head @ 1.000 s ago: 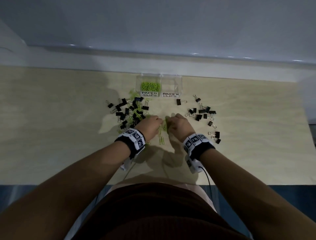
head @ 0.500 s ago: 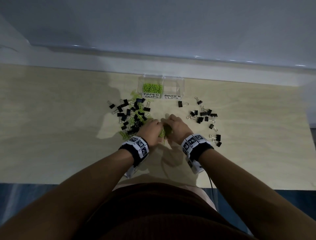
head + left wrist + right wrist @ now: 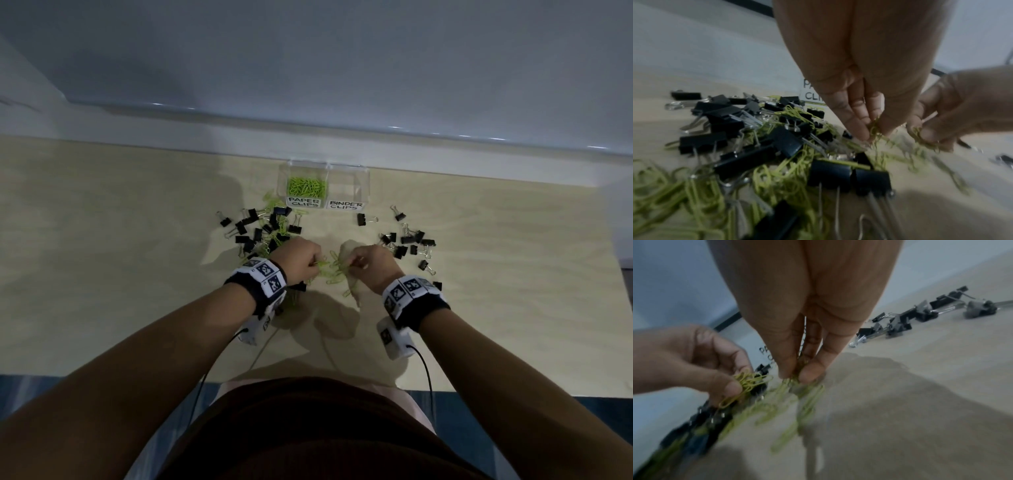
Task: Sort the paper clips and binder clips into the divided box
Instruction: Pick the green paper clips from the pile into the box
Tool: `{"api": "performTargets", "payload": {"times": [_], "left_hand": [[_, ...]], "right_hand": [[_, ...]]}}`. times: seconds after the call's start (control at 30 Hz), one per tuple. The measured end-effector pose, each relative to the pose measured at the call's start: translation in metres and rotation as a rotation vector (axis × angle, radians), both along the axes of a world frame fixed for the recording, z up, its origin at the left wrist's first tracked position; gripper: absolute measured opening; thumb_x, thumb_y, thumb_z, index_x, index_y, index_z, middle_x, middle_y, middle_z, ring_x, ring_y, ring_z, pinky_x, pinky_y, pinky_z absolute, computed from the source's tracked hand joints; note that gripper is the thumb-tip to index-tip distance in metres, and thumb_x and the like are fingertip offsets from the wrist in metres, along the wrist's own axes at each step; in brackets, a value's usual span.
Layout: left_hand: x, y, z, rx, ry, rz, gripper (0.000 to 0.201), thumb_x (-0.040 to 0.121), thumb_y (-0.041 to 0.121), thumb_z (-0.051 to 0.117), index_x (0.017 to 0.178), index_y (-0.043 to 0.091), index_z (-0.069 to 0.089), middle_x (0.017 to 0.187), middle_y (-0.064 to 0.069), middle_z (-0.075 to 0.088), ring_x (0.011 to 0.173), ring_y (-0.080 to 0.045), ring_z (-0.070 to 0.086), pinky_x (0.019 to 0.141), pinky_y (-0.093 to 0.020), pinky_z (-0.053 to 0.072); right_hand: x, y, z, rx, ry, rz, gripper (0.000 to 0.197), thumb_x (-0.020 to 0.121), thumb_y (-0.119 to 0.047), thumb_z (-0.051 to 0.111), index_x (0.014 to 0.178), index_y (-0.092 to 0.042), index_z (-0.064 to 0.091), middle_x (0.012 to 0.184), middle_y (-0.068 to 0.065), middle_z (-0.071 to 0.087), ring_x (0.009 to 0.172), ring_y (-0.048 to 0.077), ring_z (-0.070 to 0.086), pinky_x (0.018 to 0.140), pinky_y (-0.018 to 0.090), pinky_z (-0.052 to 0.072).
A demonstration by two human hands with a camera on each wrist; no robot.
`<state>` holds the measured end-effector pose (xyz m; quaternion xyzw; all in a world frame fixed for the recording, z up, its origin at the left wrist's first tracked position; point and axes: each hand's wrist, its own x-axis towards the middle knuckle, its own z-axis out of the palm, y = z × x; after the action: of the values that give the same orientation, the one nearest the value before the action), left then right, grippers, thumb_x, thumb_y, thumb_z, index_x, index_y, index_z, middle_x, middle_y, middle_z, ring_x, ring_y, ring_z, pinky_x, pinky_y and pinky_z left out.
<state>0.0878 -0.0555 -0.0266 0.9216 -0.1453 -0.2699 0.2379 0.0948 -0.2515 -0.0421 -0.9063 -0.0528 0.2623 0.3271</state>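
My left hand (image 3: 301, 260) pinches a bunch of green paper clips (image 3: 750, 382) just above the table. My right hand (image 3: 370, 263) pinches more green paper clips (image 3: 795, 379) between thumb and fingers, a little to the right of the left hand. Loose green clips (image 3: 337, 277) lie on the table between and below both hands. The clear divided box (image 3: 363, 174) stands at the back; its "PAPER CLIPS" half holds green clips (image 3: 306, 186), and I see nothing in its "BINDER CLIPS" half. Black binder clips mixed with green clips (image 3: 263, 229) lie left of my hands.
A second scatter of black binder clips (image 3: 411, 243) lies right of my right hand, and a single one (image 3: 361, 219) sits in front of the box. The wooden table (image 3: 102, 257) ends at a pale wall behind the box. Cables hang from both wristbands.
My hands were pressed together over the green clips; they have drawn apart and risen a little, each holding a pinch of clips.
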Motion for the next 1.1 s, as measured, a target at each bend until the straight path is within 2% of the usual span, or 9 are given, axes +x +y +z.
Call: {"api": "performTargets", "payload": {"times": [0.17,0.3,0.4,0.47,0.63,0.73,0.8,0.9,1.1], "left_hand": [[0.019,0.019,0.020,-0.232,0.015,0.246,0.006,0.083,0.014,0.068,0.088,0.011,0.068,0.087,0.002,0.067,0.072,-0.006,0.059,0.069,-0.018,0.046],[0.052,0.031,0.038,-0.281,-0.107,0.424,0.010,0.085,0.015,0.066,0.092,0.008,0.066,0.085,0.002,0.065,0.071,-0.004,0.059,0.066,-0.012,0.045],[0.084,0.035,0.046,-0.224,-0.212,0.548,0.009,0.083,0.012,0.066,0.090,0.006,0.067,0.086,-0.002,0.066,0.074,-0.012,0.061,0.072,-0.021,0.051],[0.102,0.032,0.051,-0.135,-0.240,0.563,0.010,0.082,0.012,0.065,0.091,0.008,0.069,0.090,-0.005,0.069,0.079,-0.018,0.064,0.078,-0.028,0.054],[0.105,0.026,0.054,-0.025,-0.223,0.461,0.021,0.086,0.011,0.060,0.103,0.006,0.070,0.104,-0.012,0.070,0.092,-0.025,0.066,0.087,-0.031,0.052],[0.071,0.034,0.044,-0.018,-0.267,0.371,0.018,0.088,0.015,0.061,0.105,0.010,0.067,0.104,-0.008,0.069,0.091,-0.020,0.064,0.086,-0.030,0.050],[0.042,0.039,0.032,-0.011,-0.184,0.236,0.015,0.089,0.013,0.059,0.102,0.013,0.067,0.104,-0.006,0.066,0.085,-0.015,0.059,0.079,-0.024,0.045],[0.009,0.042,0.012,0.100,-0.060,-0.045,0.022,0.088,0.011,0.059,0.109,0.013,0.067,0.113,-0.005,0.059,0.100,-0.021,0.057,0.082,-0.028,0.043],[-0.004,0.034,-0.003,0.209,-0.144,-0.218,0.027,0.088,0.004,0.051,0.113,0.005,0.063,0.113,-0.013,0.057,0.105,-0.029,0.055,0.092,-0.037,0.044]], "right_hand": [[0.031,0.011,0.019,0.205,0.057,-0.150,0.016,0.076,0.002,0.069,0.072,-0.013,0.068,0.071,0.005,0.069,0.064,0.017,0.064,0.070,0.035,0.058],[0.072,0.041,0.045,0.282,-0.063,-0.165,0.005,0.079,-0.002,0.068,0.077,-0.007,0.068,0.075,0.000,0.070,0.070,0.011,0.067,0.069,0.026,0.058],[0.098,0.067,0.060,0.268,-0.210,-0.180,0.007,0.082,-0.009,0.066,0.077,-0.013,0.066,0.075,-0.004,0.068,0.071,0.006,0.066,0.067,0.018,0.055],[0.111,0.080,0.061,0.214,-0.253,-0.197,0.005,0.082,-0.010,0.066,0.081,-0.014,0.068,0.082,-0.001,0.070,0.076,0.011,0.066,0.072,0.022,0.056],[0.105,0.080,0.052,0.002,-0.292,-0.038,0.028,0.083,-0.005,0.062,0.109,-0.012,0.065,0.109,0.005,0.068,0.096,0.016,0.064,0.084,0.025,0.052],[0.074,0.072,0.040,-0.017,-0.364,0.083,0.021,0.084,-0.002,0.055,0.100,-0.011,0.067,0.101,0.006,0.068,0.086,0.016,0.062,0.083,0.026,0.053],[0.053,0.071,0.028,-0.091,-0.243,0.195,0.020,0.081,-0.003,0.058,0.094,-0.014,0.069,0.097,0.006,0.068,0.082,0.017,0.061,0.081,0.028,0.054],[0.028,0.079,0.012,-0.199,-0.140,0.335,0.019,0.081,-0.010,0.059,0.097,-0.012,0.068,0.101,0.011,0.063,0.088,0.026,0.060,0.074,0.026,0.046],[0.013,0.087,0.002,-0.183,-0.148,0.273,0.022,0.078,-0.010,0.062,0.100,-0.010,0.067,0.103,0.015,0.056,0.093,0.032,0.058,0.081,0.033,0.047]]}}
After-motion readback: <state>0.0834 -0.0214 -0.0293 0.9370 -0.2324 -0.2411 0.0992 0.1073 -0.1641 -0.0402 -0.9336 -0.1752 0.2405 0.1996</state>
